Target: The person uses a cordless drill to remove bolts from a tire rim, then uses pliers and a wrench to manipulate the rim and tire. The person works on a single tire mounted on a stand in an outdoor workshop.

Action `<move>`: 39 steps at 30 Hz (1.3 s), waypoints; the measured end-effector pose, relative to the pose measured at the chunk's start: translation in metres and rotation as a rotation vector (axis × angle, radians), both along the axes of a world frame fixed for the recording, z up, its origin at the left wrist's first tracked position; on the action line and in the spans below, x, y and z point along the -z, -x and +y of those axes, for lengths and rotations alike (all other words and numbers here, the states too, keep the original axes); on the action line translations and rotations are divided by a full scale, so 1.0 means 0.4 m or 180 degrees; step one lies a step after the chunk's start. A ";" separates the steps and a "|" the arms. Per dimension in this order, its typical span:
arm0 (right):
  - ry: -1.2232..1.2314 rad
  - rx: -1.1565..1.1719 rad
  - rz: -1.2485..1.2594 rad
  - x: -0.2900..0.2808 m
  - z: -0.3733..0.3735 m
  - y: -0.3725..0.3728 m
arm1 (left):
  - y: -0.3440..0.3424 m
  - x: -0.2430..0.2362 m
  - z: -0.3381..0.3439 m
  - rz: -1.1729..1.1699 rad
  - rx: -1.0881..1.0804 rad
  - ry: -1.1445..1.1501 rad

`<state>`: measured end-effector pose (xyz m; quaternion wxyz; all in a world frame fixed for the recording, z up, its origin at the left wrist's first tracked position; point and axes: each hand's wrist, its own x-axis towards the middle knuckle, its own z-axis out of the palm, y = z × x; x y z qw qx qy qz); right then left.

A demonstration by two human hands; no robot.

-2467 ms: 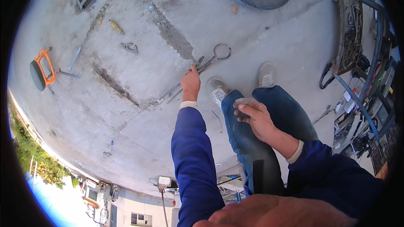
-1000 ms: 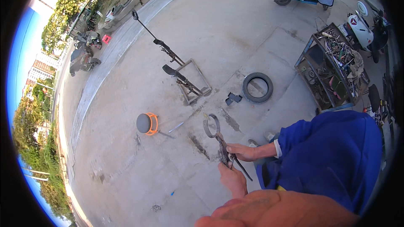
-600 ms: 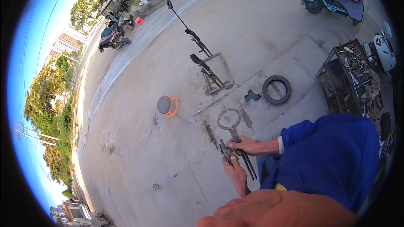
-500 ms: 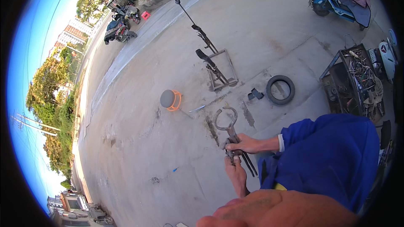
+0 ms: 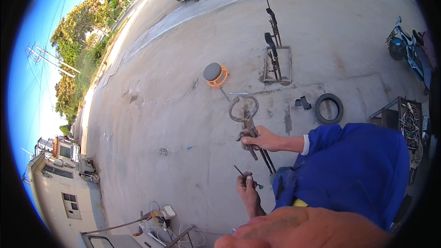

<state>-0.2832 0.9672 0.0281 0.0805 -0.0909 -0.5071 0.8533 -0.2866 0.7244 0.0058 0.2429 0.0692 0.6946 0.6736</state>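
Observation:
My right hand [image 5: 259, 138] grips a pair of large rusty tongs [image 5: 245, 115] by the handles. Their round jaws point away from me, above the concrete. My left hand [image 5: 247, 187] is just below it, closer to me, holding a thin dark rod-like tool [image 5: 243, 174] with a green end. The two hands are close together and do not touch. A blue sleeve with a white cuff [image 5: 305, 143] covers my right arm. My left forearm is mostly hidden at the bottom edge.
On the concrete yard are an orange stool with a grey seat [image 5: 215, 73], a tall metal stand on a square frame [image 5: 277, 59], a tyre [image 5: 329, 109] and a small dark part [image 5: 303, 103]. A tool rack [image 5: 406, 119] and a blue motorbike [image 5: 406, 50] are on the right. Cables and a device [image 5: 158, 216] lie near me.
The tongs lay on the ground 2.5 s ago with a hand reaching for them; now they are lifted and held. My view has swung toward the street and trees.

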 end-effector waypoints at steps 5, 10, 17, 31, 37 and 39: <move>0.0079 -0.0382 0.0301 -0.023 -0.116 0.148 | 0.034 0.000 -0.127 0.0349 -0.0810 0.0194; 0.0267 -0.0760 0.0273 -0.058 -0.256 0.274 | 0.097 -0.051 -0.228 0.0806 -0.1058 0.0546; 0.0525 -0.1526 -0.0011 -0.074 -0.534 0.407 | 0.132 -0.106 -0.392 0.0943 -0.1680 0.0465; 0.0710 -0.2914 -0.0785 -0.033 -0.927 0.543 | 0.049 -0.126 -0.571 0.0761 -0.3677 0.0858; 0.0735 -0.3220 -0.0873 -0.011 -1.045 0.640 | 0.089 -0.123 -0.614 0.0597 -0.4038 0.1118; 0.0763 -0.3325 -0.0868 -0.012 -1.081 0.693 | 0.131 -0.111 -0.627 0.0533 -0.4155 0.1101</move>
